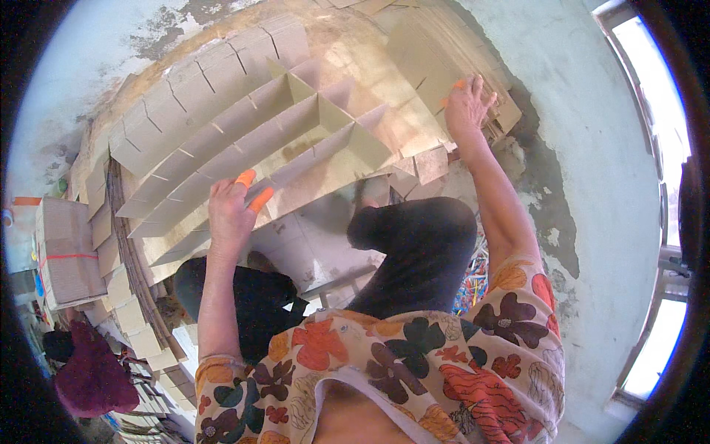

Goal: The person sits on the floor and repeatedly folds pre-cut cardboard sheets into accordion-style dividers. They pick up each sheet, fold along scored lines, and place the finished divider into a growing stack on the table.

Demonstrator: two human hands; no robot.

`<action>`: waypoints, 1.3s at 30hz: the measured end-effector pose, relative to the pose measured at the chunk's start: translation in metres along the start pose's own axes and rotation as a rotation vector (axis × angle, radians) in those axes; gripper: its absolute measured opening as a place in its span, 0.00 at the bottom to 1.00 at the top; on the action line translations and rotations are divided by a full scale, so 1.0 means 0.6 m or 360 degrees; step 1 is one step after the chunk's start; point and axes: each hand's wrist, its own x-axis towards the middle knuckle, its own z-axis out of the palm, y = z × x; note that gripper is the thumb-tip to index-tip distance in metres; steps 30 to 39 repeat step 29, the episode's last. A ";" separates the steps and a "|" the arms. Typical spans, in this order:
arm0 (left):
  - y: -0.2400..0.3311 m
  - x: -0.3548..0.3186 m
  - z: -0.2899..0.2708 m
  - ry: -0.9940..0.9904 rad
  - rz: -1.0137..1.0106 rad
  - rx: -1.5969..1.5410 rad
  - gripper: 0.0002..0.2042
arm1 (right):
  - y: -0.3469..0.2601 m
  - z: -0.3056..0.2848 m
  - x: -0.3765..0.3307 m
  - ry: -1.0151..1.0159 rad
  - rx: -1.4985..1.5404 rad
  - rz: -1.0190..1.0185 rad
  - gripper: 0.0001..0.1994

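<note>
Long slotted cardboard strips (214, 152) stand on edge on the work surface, with a few shorter cross pieces (334, 112) slotted across them at the right end, forming a partly gridded box divider. My left hand (231, 211) is over the near edge of the strips, orange covers on two fingers; its fingers are apart and I see nothing held. My right hand (467, 112) reaches to a stack of flat cardboard pieces (421, 55) at the far right, fingers spread over its edge. An orange cover shows on that hand too; the undersides of its fingers are hidden.
Behind the divider, a row of slotted cardboard (159, 111) lies along the wall. Small cardboard pieces (425, 164) sit at the surface's right front edge. A strapped cardboard bundle (70, 251) is at far left, near a dark red cloth (96, 377). A window (651, 81) is at right.
</note>
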 end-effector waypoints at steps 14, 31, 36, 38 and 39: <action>-0.042 0.006 0.023 -0.0089 0.0060 -0.0169 0.11 | 0.062 -0.045 0.054 0.0311 0.0916 0.0039 0.14; -0.028 0.014 0.031 -0.0058 0.0025 -0.0285 0.12 | -0.046 -0.083 0.031 -0.0657 0.2505 0.0239 0.20; -0.028 0.014 0.031 -0.0058 0.0025 -0.0285 0.12 | -0.046 -0.083 0.031 -0.0657 0.2505 0.0239 0.20; -0.028 0.014 0.031 -0.0058 0.0025 -0.0285 0.12 | -0.046 -0.083 0.031 -0.0657 0.2505 0.0239 0.20; -0.028 0.014 0.031 -0.0058 0.0025 -0.0285 0.12 | -0.046 -0.083 0.031 -0.0657 0.2505 0.0239 0.20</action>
